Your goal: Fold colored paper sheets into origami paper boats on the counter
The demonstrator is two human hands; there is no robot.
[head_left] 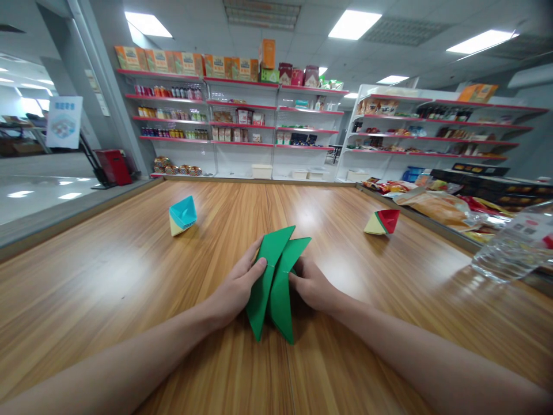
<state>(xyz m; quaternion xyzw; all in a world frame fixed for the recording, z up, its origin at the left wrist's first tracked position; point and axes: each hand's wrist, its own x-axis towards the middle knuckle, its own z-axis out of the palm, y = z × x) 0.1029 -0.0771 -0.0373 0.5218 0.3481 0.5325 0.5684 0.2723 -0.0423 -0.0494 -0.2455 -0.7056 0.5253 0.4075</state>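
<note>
Seen gripping folded green paper (pixel 280 291) with left hand (pixel 237 283) and right hand (pixel 314 282), with closed grip on opposite sides, at near middle of wood-grain tabletop (pixel 108 288). Judged at two-handed shaping step; likely calling next for light, even pressure.

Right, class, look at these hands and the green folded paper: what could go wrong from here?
1. The left hand and right hand both grip the green folded paper, so pressing or pulling unevenly might crease or tear it.
2. The clear plastic bottle is on the right hand's side; a wide sweep of that arm could knock it.
3. The blue-and-cream folded paper looks light, so a careless brush might shift it.
</note>
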